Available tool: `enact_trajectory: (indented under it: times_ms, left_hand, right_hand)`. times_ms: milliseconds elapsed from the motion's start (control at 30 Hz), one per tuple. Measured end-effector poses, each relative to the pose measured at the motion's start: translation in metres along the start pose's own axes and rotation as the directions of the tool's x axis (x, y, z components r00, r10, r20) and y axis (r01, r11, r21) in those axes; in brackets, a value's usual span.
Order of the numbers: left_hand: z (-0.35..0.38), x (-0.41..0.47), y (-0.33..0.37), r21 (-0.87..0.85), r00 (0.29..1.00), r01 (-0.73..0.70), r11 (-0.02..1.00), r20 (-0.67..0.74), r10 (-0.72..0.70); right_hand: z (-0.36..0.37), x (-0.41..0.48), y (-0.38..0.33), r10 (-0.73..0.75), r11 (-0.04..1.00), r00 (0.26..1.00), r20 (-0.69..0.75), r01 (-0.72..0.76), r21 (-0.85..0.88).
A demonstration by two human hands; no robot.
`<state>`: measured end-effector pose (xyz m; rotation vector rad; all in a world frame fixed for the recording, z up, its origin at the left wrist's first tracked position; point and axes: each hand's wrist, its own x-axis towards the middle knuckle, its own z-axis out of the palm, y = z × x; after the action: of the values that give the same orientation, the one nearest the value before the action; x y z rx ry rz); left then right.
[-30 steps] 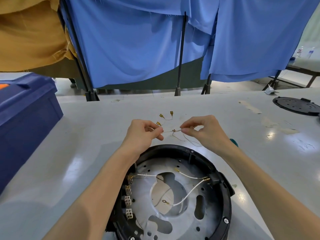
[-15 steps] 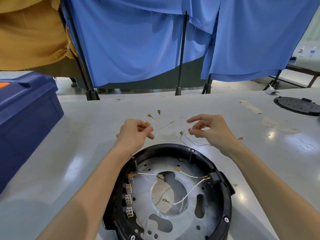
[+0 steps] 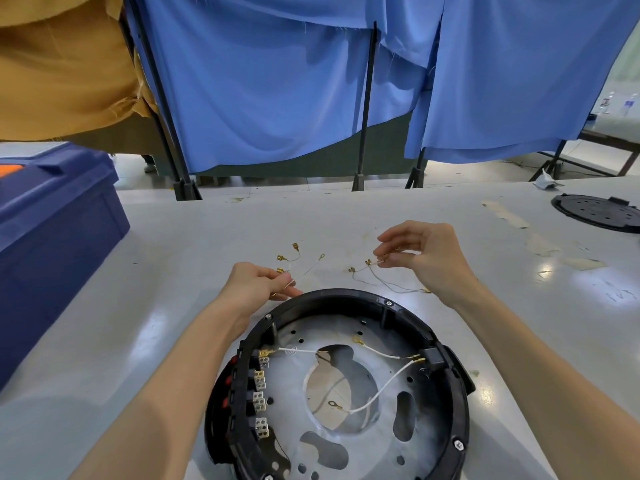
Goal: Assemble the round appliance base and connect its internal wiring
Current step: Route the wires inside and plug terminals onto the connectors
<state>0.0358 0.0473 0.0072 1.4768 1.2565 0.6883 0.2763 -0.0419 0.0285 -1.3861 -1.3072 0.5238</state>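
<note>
Two white wires (image 3: 301, 350) sit already inside the round black plastic appliance base (image 3: 346, 297); my left hand (image 3: 256, 285) and right hand (image 3: 426, 258) each pinch thin brass-tipped loose wires (image 3: 381, 282), not yet connected.

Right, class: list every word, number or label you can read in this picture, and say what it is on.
No text can be read.
White wire in the round base: faint print, too small to read.
Bottles at far right: labels too blurred.

Navy crate (image 3: 52, 220), blue curtains (image 3: 277, 98) (mustard cloth (image 3: 62, 64) left)
</note>
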Motion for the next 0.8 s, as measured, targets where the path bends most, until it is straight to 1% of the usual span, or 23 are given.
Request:
enact_trajectory:
  times_ms: [67, 200, 300, 400, 567, 667, 800]
  left_hand:
    - [0.001, 0.002, -0.003, -0.002, 1.0, 0.018, 1.0, 0.016, -0.018]
    - [0.0, 0.004, -0.006, -0.018, 0.999, 0.011, 1.0, 0.036, -0.011]
    - [-0.003, 0.005, -0.007, -0.017, 0.996, 0.007, 1.0, 0.086, -0.005]
    - [-0.006, 0.005, -0.009, -0.038, 0.992, -0.004, 0.999, 0.124, 0.008]
    - [-0.009, 0.004, -0.015, -0.101, 0.987, -0.007, 0.995, 0.159, 0.023]
    - [-0.009, 0.004, -0.018, -0.062, 0.986, -0.018, 0.998, 0.164, 0.028]
    - [-0.009, 0.003, -0.02, 0.001, 0.984, -0.074, 0.997, 0.162, 0.073]
  right_hand:
    - [0.0, 0.001, 0.0, -0.033, 0.999, 0.999, -0.013, 0.033, -0.019]
    - [0.0, 0.004, -0.001, -0.092, 0.996, 0.994, -0.063, 0.091, -0.023]
    - [0.0, 0.005, -0.006, -0.14, 0.99, 0.984, -0.114, 0.14, -0.01]
    - [-0.001, 0.007, -0.012, -0.178, 0.983, 0.966, -0.187, 0.181, 0.001]
    - [0.001, 0.01, -0.022, -0.264, 0.964, 0.923, -0.278, 0.26, -0.053]
    - [0.003, 0.01, -0.03, -0.313, 0.949, 0.891, -0.33, 0.31, -0.062]
    - [0.004, 0.01, -0.044, -0.384, 0.918, 0.849, -0.363, 0.395, -0.046]
